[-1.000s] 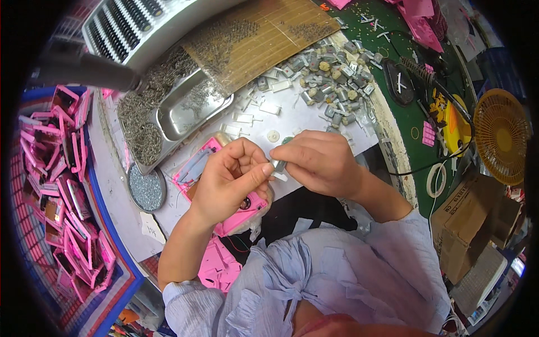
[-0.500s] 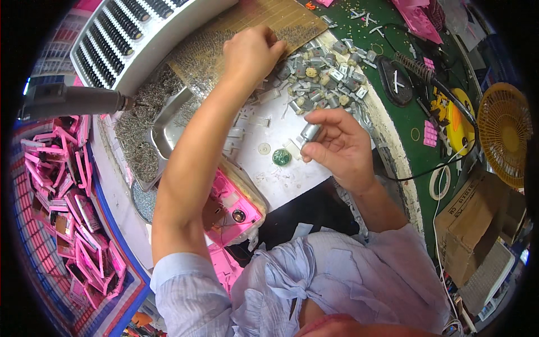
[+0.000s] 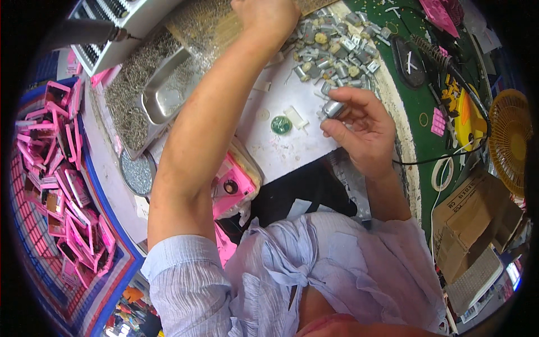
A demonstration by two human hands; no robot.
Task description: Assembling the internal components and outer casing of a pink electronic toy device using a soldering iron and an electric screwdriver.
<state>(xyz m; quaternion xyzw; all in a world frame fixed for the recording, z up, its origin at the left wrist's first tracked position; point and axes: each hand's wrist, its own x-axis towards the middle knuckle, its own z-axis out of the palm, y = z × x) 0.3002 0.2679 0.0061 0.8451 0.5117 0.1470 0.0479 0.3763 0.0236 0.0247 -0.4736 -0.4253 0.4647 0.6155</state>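
My right hand (image 3: 365, 124) pinches a small silvery motor (image 3: 332, 109) between thumb and fingers, above the white work surface. Beyond it lies a heap of similar motors (image 3: 342, 56), some with cream-coloured gears. My left hand (image 3: 266, 14) reaches over the brown board at the top edge; its fingers are cut off or hidden, so what they touch does not show. Between my arms lie a round green piece (image 3: 281, 124) and a white plastic part (image 3: 295, 118). A pink plastic housing (image 3: 233, 181) rests near my body, partly behind my left forearm.
At left stand a metal tray (image 3: 163, 96) among many small screws (image 3: 126, 106) and a round dish (image 3: 137, 171). A dark power driver (image 3: 84, 32) hangs above them. Pink casings (image 3: 78, 216) fill a basket at far left. A yellow fan (image 3: 508, 140) and cardboard box (image 3: 469, 210) stand right.
My left hand has reached farther away, up to the picture's edge. The motor in my right hand sits slightly higher and to the right, and its angle has changed. The whole view has shifted.
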